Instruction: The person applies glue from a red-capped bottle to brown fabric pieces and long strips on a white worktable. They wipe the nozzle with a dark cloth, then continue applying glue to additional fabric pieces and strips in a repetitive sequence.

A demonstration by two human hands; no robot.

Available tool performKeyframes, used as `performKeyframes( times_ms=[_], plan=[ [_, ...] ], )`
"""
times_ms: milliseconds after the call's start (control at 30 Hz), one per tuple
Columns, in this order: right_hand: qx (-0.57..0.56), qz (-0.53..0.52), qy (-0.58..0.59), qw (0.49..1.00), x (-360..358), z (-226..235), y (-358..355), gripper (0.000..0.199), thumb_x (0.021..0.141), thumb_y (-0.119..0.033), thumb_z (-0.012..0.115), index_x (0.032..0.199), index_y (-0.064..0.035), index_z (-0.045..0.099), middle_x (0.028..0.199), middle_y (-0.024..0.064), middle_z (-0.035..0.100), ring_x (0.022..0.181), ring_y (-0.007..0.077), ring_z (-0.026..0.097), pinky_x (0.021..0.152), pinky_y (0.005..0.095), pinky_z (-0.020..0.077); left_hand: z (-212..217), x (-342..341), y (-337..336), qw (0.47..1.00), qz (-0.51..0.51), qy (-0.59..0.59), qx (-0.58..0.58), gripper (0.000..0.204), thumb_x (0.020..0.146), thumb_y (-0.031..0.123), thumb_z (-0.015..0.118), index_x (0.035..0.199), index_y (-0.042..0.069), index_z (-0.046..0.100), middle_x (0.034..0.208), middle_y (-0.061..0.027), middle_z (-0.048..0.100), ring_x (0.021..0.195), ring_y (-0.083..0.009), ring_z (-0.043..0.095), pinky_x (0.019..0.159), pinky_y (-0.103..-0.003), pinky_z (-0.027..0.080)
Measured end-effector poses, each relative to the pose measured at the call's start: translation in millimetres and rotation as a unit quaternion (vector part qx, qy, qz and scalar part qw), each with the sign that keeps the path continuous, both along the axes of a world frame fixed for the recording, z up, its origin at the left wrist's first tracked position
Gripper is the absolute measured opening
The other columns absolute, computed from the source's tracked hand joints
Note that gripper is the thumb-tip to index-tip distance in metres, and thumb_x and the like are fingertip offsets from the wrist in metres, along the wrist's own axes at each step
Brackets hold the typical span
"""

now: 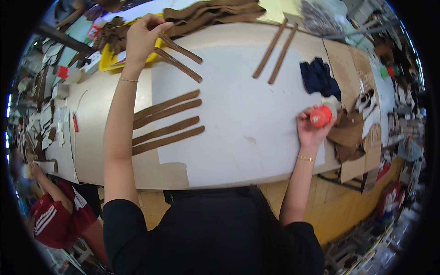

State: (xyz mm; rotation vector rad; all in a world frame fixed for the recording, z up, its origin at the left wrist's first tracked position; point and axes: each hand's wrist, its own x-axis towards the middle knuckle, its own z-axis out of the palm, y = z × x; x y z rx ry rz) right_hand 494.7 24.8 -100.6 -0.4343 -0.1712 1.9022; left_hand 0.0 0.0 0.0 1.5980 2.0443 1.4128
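Observation:
My left hand point(141, 37) reaches to the far left of the table and pinches the ends of two brown leather strips point(179, 57) that lie across the white sheet point(238, 114). My right hand point(311, 126) rests at the right side of the sheet and grips a small bottle with a red cap point(321, 116). Several more brown strips point(167, 121) lie side by side near my left forearm. Two further strips point(275, 52) lie at the far middle.
A yellow tray point(108, 59) with brown scraps sits behind my left hand. A dark blue cloth point(319, 77) and brown leather pieces point(348, 130) lie at the right. Stacked brown leather point(215, 13) lies at the far edge. Another person in red point(57, 215) sits at lower left.

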Motion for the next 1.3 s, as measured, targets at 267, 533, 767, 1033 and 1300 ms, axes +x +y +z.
performKeyframes(
  times_ms=[267,533,767,1033,1300],
  plan=[
    [0.009,0.0,-0.015,1.0,13,9,-5,0.069,0.07,-0.067,0.067,0.099,-0.0049,0.055,0.083,0.0076,0.055,0.075,0.0204,0.053,0.071,0.033,0.0416,-38,204,42,0.943,-0.225,0.243,0.026,0.031,0.093,0.03,0.054,0.08,0.004,0.064,0.068,-0.0112,0.061,0.056,-0.0259,0.057,0.054,-0.036,0.047],
    [0.037,-0.017,0.02,0.999,18,13,-7,0.073,0.068,-0.071,0.065,0.099,-0.0051,0.054,0.083,0.0069,0.055,0.076,0.0202,0.052,0.071,0.0332,0.0407,-75,316,91,0.888,-0.29,0.347,0.082,0.056,0.087,0.058,0.05,0.109,0.009,0.064,0.116,-0.0201,0.058,0.097,-0.0324,0.06,0.081,-0.038,0.049],
    [0.052,-0.029,0.027,0.998,21,17,-6,0.076,0.069,-0.075,0.06,0.099,-0.0058,0.054,0.084,0.0056,0.055,0.076,0.0193,0.051,0.07,0.0322,0.0391,-98,385,144,0.904,-0.227,0.353,0.082,0.077,0.078,0.071,0.05,0.143,0.031,0.036,0.15,-0.0226,0.021,0.133,-0.0461,0.027,0.105,-0.056,0.03],
    [0.061,-0.027,0.042,0.997,16,17,-6,0.077,0.069,-0.075,0.06,0.099,-0.0052,0.054,0.084,0.0052,0.054,0.077,0.0188,0.049,0.07,0.0325,0.0386,-104,397,178,0.882,-0.391,0.237,-0.117,0.035,0.079,0.033,0.064,0.11,0.016,0.065,0.116,-0.0179,0.06,0.104,-0.0355,0.058,0.088,-0.042,0.047],
    [0.093,-0.081,0.062,0.99,34,15,-4,0.074,0.069,-0.072,0.063,0.098,-0.0044,0.055,0.084,0.005,0.054,0.079,0.0184,0.048,0.072,0.0316,0.0382,-54,300,71,0.894,-0.436,0.103,-0.032,0.02,0.069,0.014,0.058,0.087,0.004,0.061,0.085,-0.0148,0.06,0.084,-0.0331,0.058,0.073,-0.04,0.046]
  ],
)
